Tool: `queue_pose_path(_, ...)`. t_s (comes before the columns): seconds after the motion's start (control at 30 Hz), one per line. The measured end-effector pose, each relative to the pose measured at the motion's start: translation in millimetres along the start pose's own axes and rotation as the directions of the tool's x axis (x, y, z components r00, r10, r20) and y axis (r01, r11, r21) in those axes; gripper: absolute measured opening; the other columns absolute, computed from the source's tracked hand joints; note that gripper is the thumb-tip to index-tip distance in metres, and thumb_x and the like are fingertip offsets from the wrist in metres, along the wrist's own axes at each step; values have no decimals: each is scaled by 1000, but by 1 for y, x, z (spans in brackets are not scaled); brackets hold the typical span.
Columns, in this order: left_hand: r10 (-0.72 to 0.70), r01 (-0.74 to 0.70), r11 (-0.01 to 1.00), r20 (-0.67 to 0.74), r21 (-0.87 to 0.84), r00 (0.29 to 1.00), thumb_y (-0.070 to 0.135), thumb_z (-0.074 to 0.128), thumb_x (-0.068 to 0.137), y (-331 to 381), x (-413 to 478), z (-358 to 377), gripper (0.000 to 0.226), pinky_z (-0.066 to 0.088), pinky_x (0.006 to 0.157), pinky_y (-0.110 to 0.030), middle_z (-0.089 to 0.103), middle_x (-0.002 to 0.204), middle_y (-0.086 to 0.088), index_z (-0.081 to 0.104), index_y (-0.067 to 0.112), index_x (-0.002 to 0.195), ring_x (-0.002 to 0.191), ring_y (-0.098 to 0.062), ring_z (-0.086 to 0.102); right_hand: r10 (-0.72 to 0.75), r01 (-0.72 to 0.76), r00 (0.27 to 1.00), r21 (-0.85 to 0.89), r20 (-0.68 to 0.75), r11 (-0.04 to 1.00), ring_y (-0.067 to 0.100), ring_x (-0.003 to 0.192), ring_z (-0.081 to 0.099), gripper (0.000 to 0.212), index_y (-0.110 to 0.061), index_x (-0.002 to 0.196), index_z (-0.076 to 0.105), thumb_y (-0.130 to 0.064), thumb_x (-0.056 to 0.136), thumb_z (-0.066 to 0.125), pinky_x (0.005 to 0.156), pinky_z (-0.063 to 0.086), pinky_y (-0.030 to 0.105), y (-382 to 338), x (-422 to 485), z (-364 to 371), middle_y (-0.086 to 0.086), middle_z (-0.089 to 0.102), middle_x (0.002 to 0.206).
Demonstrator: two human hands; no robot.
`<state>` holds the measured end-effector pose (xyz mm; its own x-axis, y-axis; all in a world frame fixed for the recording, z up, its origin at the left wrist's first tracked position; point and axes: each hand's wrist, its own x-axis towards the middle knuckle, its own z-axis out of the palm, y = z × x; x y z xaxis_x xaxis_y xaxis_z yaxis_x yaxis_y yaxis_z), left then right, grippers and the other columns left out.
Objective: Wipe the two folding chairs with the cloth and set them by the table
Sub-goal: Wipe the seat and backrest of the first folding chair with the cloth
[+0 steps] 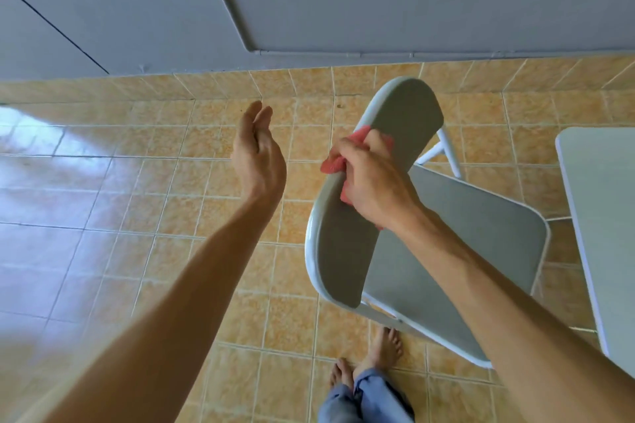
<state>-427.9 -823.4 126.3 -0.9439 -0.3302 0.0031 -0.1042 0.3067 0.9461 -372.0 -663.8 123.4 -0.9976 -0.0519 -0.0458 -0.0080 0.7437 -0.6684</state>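
One grey folding chair (pixel 464 233) with a white frame stands unfolded in front of me, seen from above. Its backrest (pixel 343 251) runs from lower centre up toward the wall. My right hand (pixel 371 178) grips the top of the backrest with a pink cloth (pixel 331 163) bunched under its fingers. My left hand (pixel 257 154) hovers in the air to the left of the chair, fingers straight, touching nothing. The corner of a white table (pixel 598 203) shows at the right edge. No second chair is in view.
The floor (pixel 137 216) is glossy orange tile. A grey wall (pixel 343 3) runs along the far side behind the chair. My bare feet (pixel 367 361) stand just behind the chair's seat, close to its rear frame.
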Motion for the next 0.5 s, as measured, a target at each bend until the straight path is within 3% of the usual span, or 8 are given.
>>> queue_pose_path(0.13, 19, -20, 999, 27, 40, 999, 17, 42, 104, 2, -20, -7, 35, 48, 106, -29, 63, 116, 22, 58, 16, 136, 114, 6, 58, -74, 77, 997, 81, -35, 994, 18, 119, 45, 26, -26, 107, 69, -7, 99, 54, 85, 50, 30, -18, -49, 23, -6, 39, 115)
queue_pose_path(0.2, 46, -50, 998, 75, 46, 996, 14, 43, 103, 6, -27, -4, 34, 48, 104, -29, 67, 119, 16, 62, 14, 131, 113, 3, 60, -89, 89, 996, 40, -1, 995, 21, 108, 54, 24, -26, 112, 66, -12, 100, 51, 78, 52, 33, -25, -70, 34, -3, 41, 121)
queue_pose_path(0.27, 69, -71, 997, 106, 18, 992, 11, 42, 102, 10, -32, 0, 34, 50, 102, -25, 69, 123, 5, 64, 12, 128, 113, -2, 62, 53, -62, 994, 84, 100, 995, 18, 95, 62, 20, -31, 114, 61, -26, 95, 54, 75, 52, 39, -29, -86, 44, -8, 51, 121)
queue_pose_path(0.3, 69, -72, 997, 120, 20, 990, 11, 43, 102, 12, -35, 3, 34, 49, 100, -19, 69, 124, 4, 65, 11, 128, 112, -1, 62, 139, -174, 976, 211, 169, 962, 16, 91, 65, 18, -33, 108, 58, -36, 91, 57, 76, 52, 42, -35, -94, 42, -13, 58, 111)
queue_pose_path(0.37, 68, -83, 993, 168, 86, 983, 15, 42, 103, 13, -41, 8, 34, 46, 95, -11, 67, 126, 6, 64, 13, 129, 110, 0, 60, 179, -254, 956, 346, 233, 903, 18, 88, 69, 26, -37, 106, 54, -48, 83, 62, 80, 55, 46, -32, -111, 47, -8, 69, 94)
queue_pose_path(0.43, 62, -116, 973, 260, 200, 964, 20, 37, 105, 7, -53, 13, 37, 46, 90, -19, 65, 127, 8, 60, 17, 133, 109, -4, 59, 181, -273, 949, 381, 258, 883, 20, 83, 71, 27, -47, 108, 56, -48, 83, 66, 78, 56, 43, -24, -128, 58, -5, 73, 88)
queue_pose_path(0.5, 72, -189, 930, 347, 315, 935, 26, 32, 106, -6, -68, 15, 39, 45, 77, -26, 67, 115, 6, 55, 22, 137, 95, -10, 60, 186, -265, 949, 323, 255, 909, 16, 80, 71, 29, -53, 112, 57, -45, 86, 67, 75, 56, 39, -12, -145, 70, -9, 74, 88)
